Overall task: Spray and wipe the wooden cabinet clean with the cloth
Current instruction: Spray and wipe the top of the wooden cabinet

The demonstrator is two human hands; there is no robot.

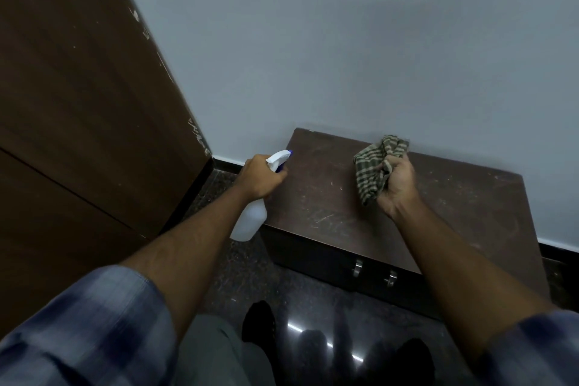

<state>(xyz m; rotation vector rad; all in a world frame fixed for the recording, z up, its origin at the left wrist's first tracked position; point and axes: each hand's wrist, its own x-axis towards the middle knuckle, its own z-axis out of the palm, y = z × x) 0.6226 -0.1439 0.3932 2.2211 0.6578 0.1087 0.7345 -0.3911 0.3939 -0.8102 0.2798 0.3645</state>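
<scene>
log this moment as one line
left hand: white plastic spray bottle | right hand: green striped cloth | dark wooden cabinet: scuffed, unwiped

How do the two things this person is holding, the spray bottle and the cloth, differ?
The spray bottle is white, smooth plastic with a blue-tipped nozzle; the cloth is green-and-beige striped fabric. The bottle keeps a rigid shape, while the cloth is crumpled into a bunch. The bottle sits in the left hand beside the cabinet's left edge; the cloth is in the right hand above its top. Both are gripped in closed fists.
</scene>
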